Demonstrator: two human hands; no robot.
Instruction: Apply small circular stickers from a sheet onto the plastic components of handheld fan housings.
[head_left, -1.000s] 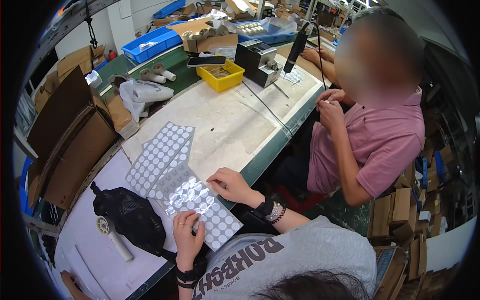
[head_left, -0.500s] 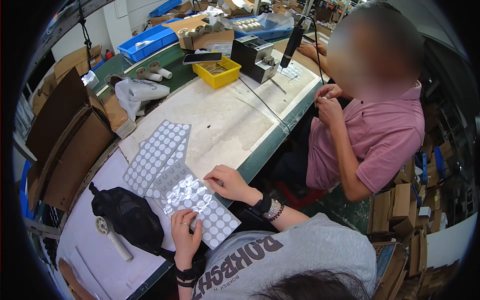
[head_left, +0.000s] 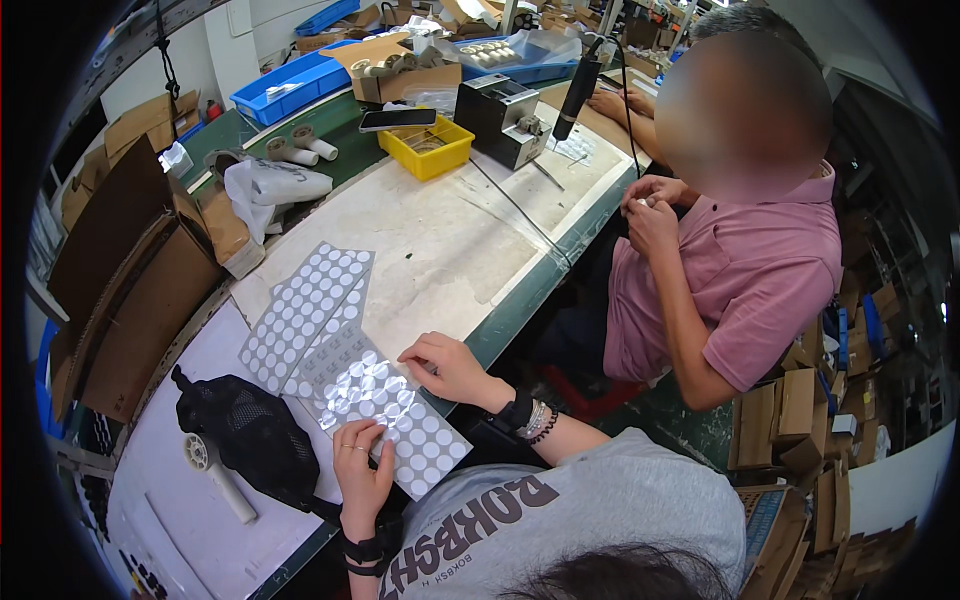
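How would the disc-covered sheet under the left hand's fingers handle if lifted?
The disc-covered sheet would probably sag, since it looks paper-thin. That thinness also suggests little weight for its size. It might slide over the sheets it seems to overlap.

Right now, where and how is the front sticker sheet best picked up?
Probably pinch the sheet by its near edge, from the person's side: thin, it seems to jut past the table there, leaving room beneath, while the left hand occupies its left edge.

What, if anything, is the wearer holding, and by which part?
The left hand touches the left edge of the nearest grey sheet with round white dots; gripping or pressing, I cannot tell, nor whether the right hand pinches anything.
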